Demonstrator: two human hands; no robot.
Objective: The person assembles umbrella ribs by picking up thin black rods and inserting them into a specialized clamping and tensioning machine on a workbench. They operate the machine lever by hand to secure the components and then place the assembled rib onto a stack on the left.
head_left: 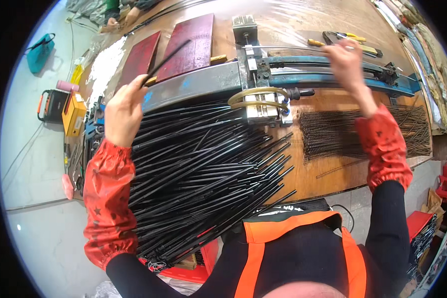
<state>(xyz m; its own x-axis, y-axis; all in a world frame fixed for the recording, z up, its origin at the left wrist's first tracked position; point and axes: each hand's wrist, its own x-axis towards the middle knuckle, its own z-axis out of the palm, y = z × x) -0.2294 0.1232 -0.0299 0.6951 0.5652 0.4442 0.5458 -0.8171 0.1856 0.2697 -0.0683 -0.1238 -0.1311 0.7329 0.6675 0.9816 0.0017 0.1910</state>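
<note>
My left hand (pixel 123 113) is closed around a slim black rod (pixel 171 56), which slants up and to the right over the dark red boards. On the far right side my right hand (pixel 346 62), slightly blurred, grips the end of a thin silver rod (pixel 288 47). That rod runs left toward the metal clamping fixture (pixel 251 64) on the bench. Blue rails (pixel 308 77) extend from the fixture beneath my right hand. A big pile of black rods (pixel 198 174) lies between my arms, and a bundle of brown coil springs (pixel 333 134) sits near my right forearm.
Two dark red boards (pixel 188 47) lie behind a grey steel beam (pixel 193 88). A yellowish hose loop (pixel 238 99) and a black handle (pixel 303 93) stick out from the fixture. Yellow-handled pliers (pixel 350 37) lie far right. Another person's hands (pixel 124 20) show at the far left.
</note>
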